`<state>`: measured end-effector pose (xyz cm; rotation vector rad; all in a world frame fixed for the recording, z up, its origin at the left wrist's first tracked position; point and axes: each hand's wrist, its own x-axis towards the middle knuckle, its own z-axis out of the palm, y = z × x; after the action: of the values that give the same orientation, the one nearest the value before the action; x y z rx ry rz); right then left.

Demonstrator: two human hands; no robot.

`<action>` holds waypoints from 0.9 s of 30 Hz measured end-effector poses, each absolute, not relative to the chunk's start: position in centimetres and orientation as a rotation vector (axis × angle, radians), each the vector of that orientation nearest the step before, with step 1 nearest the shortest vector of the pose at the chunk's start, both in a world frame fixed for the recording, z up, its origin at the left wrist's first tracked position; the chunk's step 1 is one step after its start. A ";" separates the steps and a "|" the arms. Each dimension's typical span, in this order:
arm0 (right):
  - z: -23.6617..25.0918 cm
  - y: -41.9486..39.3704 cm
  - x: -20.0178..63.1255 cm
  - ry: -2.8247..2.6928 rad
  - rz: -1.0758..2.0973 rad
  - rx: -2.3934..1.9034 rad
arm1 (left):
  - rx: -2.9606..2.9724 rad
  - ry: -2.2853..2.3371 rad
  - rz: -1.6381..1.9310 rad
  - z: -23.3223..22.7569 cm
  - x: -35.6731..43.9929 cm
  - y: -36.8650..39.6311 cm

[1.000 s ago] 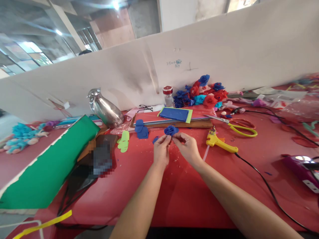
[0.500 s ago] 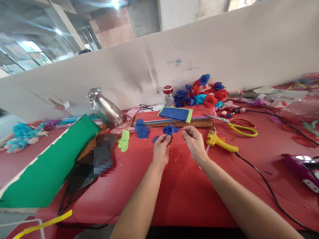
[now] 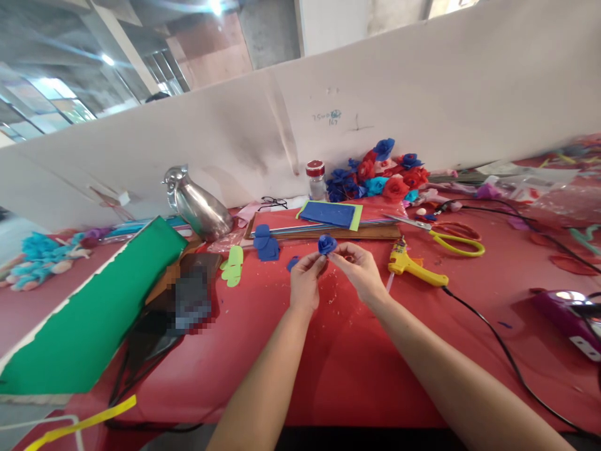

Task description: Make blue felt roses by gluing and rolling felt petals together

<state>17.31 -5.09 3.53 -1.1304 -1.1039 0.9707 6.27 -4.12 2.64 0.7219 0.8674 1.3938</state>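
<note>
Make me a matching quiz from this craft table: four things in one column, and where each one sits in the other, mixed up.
Things:
1. small blue flower
2. yellow glue gun
3. silver jug
4. green sheet

Places:
A. on the red table, right of the right hand
B. at the table's left edge, flat
C. pinched at the fingertips of the left hand and the right hand
D. at the back by the white partition, left of the hands

Pairs: 1-C, 2-A, 3-D, 4-B
</note>
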 end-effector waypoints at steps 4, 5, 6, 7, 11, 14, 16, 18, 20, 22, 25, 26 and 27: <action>3.6 -5.1 17.2 -1.093 1.004 -1.120 | 0.726 0.859 1.390 2.6 6.3 -4.1; 3.6 -5.2 17.1 -1.089 1.013 -1.107 | 0.726 0.857 1.392 2.6 6.3 -4.1; 3.7 -5.3 17.1 -1.086 1.023 -1.091 | 0.727 0.857 1.395 2.5 6.3 -4.1; 3.8 -5.4 17.0 -1.081 1.034 -1.069 | 0.729 0.860 1.397 2.5 6.3 -4.1; 4.1 -5.6 17.1 -1.016 1.049 -0.949 | 0.778 0.872 1.417 2.2 6.2 -3.9; 4.2 -5.6 17.4 -0.931 1.009 -0.918 | 0.844 0.866 1.434 2.0 6.1 -3.8; 4.4 -5.6 17.6 -0.930 1.001 -0.918 | 0.881 0.869 1.436 2.0 6.1 -3.8; 4.6 -5.7 17.6 -0.992 1.008 -0.923 | 0.903 0.876 1.438 2.0 6.0 -3.8; 4.7 -5.8 17.5 -1.054 1.004 -0.941 | 0.909 0.868 1.439 2.1 6.0 -3.9; 4.7 -5.9 17.4 -1.076 0.998 -0.956 | 0.905 0.847 1.441 2.2 5.9 -4.0; 4.5 -5.9 17.3 -1.077 0.999 -0.955 | 0.906 0.826 1.444 2.3 5.8 -4.0; 4.5 -5.9 17.3 -1.076 1.005 -0.955 | 0.909 0.827 1.442 2.3 5.8 -3.9; 4.5 -5.8 17.3 -1.073 1.010 -0.955 | 0.912 0.828 1.437 2.3 5.8 -3.9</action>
<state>17.31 -5.83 4.45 -0.9553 -1.0730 1.0096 5.83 -3.93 2.34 0.9117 0.8285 1.4375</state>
